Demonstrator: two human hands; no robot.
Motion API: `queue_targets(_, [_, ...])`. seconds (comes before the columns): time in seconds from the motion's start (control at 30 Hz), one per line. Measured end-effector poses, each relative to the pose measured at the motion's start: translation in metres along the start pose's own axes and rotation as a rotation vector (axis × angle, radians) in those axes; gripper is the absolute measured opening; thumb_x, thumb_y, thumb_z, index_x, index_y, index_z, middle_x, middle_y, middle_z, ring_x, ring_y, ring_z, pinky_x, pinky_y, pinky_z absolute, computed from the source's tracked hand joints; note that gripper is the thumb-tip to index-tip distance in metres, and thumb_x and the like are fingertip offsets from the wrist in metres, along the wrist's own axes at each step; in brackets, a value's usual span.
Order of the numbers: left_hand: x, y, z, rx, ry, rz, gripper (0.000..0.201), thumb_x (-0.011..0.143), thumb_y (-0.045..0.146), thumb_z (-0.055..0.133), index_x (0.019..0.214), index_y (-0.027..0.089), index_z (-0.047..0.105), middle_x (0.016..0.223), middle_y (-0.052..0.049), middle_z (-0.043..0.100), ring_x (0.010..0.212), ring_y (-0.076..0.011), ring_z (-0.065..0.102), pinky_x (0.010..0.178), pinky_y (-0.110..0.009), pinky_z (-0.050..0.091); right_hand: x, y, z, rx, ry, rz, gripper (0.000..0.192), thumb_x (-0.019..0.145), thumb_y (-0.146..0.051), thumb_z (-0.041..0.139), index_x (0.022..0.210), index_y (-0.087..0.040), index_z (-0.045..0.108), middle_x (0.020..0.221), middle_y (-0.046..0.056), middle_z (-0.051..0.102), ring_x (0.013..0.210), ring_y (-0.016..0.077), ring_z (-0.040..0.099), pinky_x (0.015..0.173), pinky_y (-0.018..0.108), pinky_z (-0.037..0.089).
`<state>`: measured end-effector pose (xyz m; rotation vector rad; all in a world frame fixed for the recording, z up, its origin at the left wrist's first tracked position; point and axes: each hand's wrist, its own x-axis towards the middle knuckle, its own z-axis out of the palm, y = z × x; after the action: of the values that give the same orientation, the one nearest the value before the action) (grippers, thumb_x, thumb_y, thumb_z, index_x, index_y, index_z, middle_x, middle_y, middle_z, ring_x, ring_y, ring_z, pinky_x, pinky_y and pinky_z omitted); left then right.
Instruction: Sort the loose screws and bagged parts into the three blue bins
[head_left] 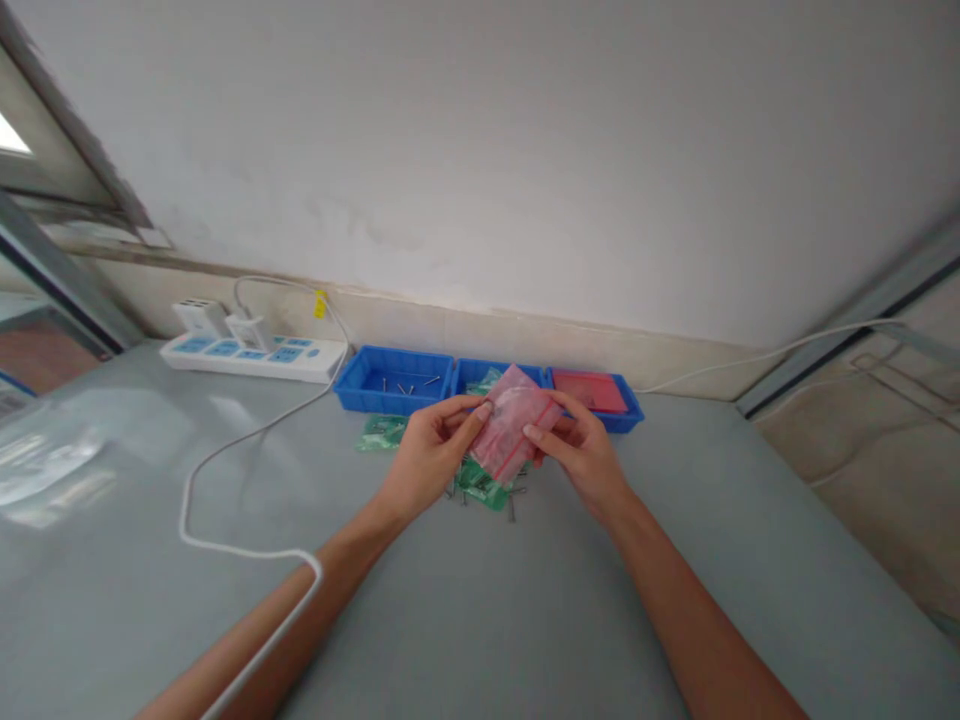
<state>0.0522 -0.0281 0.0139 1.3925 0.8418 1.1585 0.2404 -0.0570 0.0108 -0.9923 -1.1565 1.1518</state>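
Note:
A pink zip-lock bag (511, 420) is held up tilted between my two hands, above the table. My left hand (437, 440) pinches its left edge between thumb and fingers. On the other side, my right hand (579, 445) grips the bag near its red zip strip. Beneath the bag lie a green plastic bag (484, 488) and several loose screws (512, 510), partly hidden by it. Another green bag (381, 433) rests to the left, in front of the blue trays.
Three blue trays stand along the wall: the left tray (394, 402) holds a few screws, the middle tray (469, 368) green bags, the right tray (634, 408) pink bags. A white power strip (300, 360) sits left, its cable (225, 548) crossing the table and my left forearm.

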Motion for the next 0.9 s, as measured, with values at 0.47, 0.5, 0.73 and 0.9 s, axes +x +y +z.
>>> queue_targets(0.47, [0.045,-0.001,0.065,1.067,-0.120,0.545,0.030,0.098,0.022,0.055,0.122,0.013,0.070,0.123,-0.013,0.070,0.119,-0.0296,0.059,0.106,-0.047,0.051,0.019,0.006,-0.093,-0.609,0.785,-0.455,0.044,0.086,-0.044,0.070,0.122,-0.018,0.067,0.089,0.006,0.073,0.075,0.0201,0.067,0.077,0.035,0.054])
queue_targets(0.5, [0.046,-0.004,0.070,1.087,-0.122,0.542,0.032,0.097,0.022,0.055,0.124,0.012,0.069,0.124,-0.013,0.070,0.119,-0.0302,0.057,0.107,-0.047,0.050,0.021,0.010,-0.095,-0.642,0.767,-0.452,0.043,0.087,-0.046,0.070,0.120,-0.018,0.067,0.094,0.008,0.074,0.079,0.0208,0.068,0.081,0.036,0.054])
queue_targets(0.73, [0.046,-0.014,0.085,1.224,-0.145,0.508,0.039,0.098,0.026,0.056,0.132,0.010,0.065,0.133,-0.016,0.065,0.131,-0.0375,0.047,0.109,-0.055,0.047,0.022,0.017,-0.093,-1.197,0.743,-0.412,0.039,0.085,-0.055,0.072,0.101,-0.020,0.079,0.113,0.018,0.065,0.113,0.0349,0.054,0.100,0.055,0.045])
queue_targets(0.9, [0.043,-0.015,0.081,1.297,-0.192,0.475,0.038,0.098,0.028,0.055,0.131,0.013,0.065,0.142,-0.018,0.058,0.140,-0.0404,0.040,0.111,-0.058,0.045,0.018,0.014,-0.091,-1.369,0.395,-0.475,0.038,0.101,-0.043,0.053,0.127,-0.024,0.071,0.138,0.014,0.062,0.132,0.0327,0.049,0.108,0.050,0.040])
